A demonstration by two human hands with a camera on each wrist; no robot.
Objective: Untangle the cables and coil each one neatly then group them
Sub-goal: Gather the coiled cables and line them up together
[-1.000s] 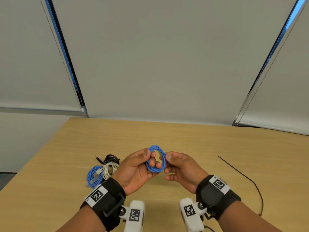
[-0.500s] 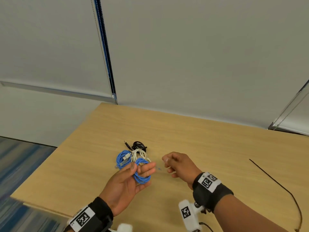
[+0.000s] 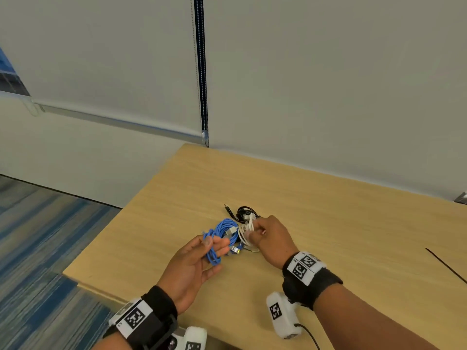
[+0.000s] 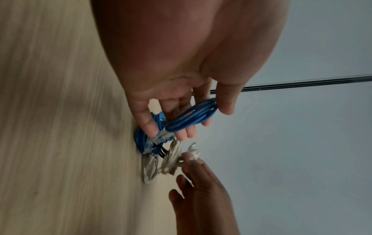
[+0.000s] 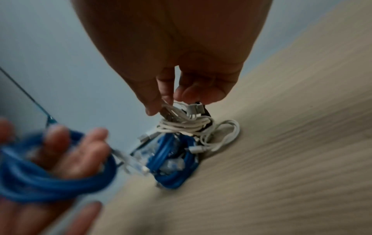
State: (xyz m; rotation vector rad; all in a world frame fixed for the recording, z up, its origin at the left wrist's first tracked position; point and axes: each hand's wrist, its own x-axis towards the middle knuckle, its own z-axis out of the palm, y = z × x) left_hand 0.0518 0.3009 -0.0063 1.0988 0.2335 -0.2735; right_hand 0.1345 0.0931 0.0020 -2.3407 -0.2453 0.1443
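- Left hand holds a blue coil across its fingers, thumb pressing the loops from above; the coil is lifted off the table, just short of the grouped pile
- Right hand pinches the white cable bundle between thumb and forefinger at its top; the bundle stands on the table against a second blue coil and a black cable
- Judgement: the cables are light, limp and springy; loops are likely to splay once let go. Best taken across the whole stack of loops, not by a connector
- Judgement: white strands look thin and smooth, so a pinch on one strand may slip
- Left wrist view shows the thumb clamping the coil; the head view partly hides this
- Right wrist view shows a loose white loop beyond the fingertips; the left hand there is blurred
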